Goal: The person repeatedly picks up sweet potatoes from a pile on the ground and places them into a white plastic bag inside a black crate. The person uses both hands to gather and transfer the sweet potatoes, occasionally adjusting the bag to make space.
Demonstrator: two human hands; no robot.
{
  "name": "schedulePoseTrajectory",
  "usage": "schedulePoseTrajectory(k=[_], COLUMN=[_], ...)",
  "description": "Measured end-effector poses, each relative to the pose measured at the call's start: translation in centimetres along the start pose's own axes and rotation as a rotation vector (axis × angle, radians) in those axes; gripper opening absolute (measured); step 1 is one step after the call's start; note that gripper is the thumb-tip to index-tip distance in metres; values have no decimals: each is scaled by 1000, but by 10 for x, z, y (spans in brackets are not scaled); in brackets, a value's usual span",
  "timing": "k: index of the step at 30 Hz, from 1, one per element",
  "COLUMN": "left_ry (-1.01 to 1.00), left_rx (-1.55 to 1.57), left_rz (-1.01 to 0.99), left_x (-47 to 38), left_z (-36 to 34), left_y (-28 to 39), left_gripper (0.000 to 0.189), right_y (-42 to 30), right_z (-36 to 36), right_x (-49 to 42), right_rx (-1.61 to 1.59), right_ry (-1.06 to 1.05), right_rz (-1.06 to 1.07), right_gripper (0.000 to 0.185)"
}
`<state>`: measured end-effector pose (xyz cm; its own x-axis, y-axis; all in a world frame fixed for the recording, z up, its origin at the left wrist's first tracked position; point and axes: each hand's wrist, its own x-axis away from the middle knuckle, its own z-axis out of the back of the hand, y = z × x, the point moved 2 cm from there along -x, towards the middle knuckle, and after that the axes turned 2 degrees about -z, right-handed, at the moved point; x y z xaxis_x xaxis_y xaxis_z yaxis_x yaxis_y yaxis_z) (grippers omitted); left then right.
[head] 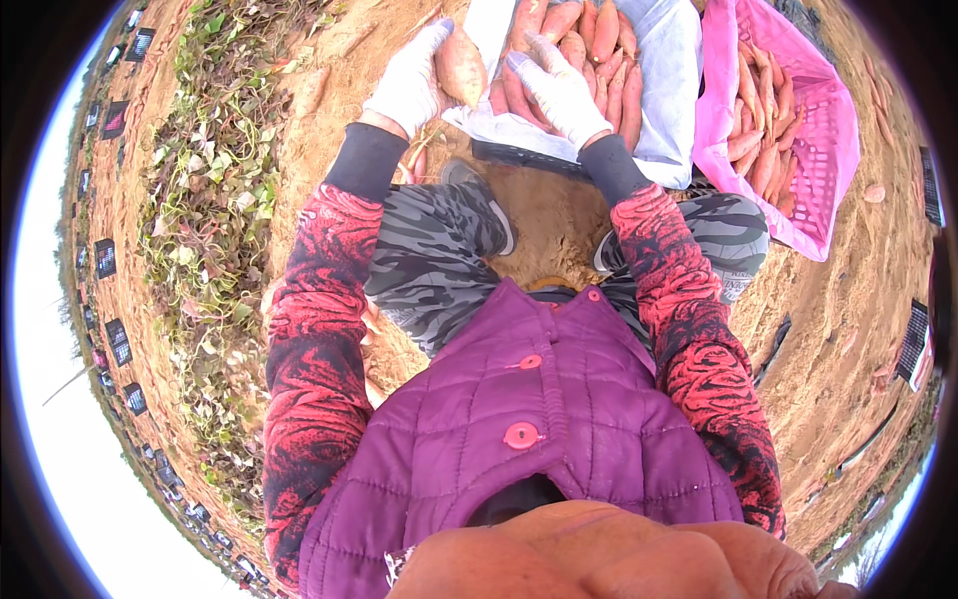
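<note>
My left hand (pixel 414 81), in a white glove, holds a thick sweet potato (pixel 460 69) just left of a crate lined with white sheeting (pixel 668 82). Over the crate's near part, my gloved right hand (pixel 557 90) rests on or just above the sweet potatoes (pixel 606 34) in it; whether its fingers grip one cannot be told. To the right stands a crate with a pink liner (pixel 834 127), holding slimmer sweet potatoes (pixel 767 168).
Cut vines (pixel 217 187) lie in a long heap on the left. Loose sweet potatoes (pixel 318 86) are on the sandy soil beside it. Black crates (pixel 105 258) stand farther off on both sides. My shoes (pixel 490 206) are close to the white-lined crate.
</note>
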<state>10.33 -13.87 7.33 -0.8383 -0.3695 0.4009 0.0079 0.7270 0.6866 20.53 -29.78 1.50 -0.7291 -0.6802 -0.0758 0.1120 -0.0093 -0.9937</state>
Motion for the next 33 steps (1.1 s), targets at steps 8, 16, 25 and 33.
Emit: schedulePoseTrajectory(k=[8,16,25,33], left_ry=[-266,140,230,940], left_rx=[-372,-305,29,-99], left_rz=[75,-191,-515,-657], left_x=[19,25,49,141], left_z=[-33,-2,94,307], left_y=[-14,44,119,124], left_gripper=[69,46,37,25], right_y=[-38,-43,26,-49], right_z=[36,296,474,285], right_x=[32,69,119,23], right_rx=[-51,495,1303,664], right_ry=[110,553,688,379], right_rz=[-128,-264,-693,-7], right_gripper=[75,66,73,53])
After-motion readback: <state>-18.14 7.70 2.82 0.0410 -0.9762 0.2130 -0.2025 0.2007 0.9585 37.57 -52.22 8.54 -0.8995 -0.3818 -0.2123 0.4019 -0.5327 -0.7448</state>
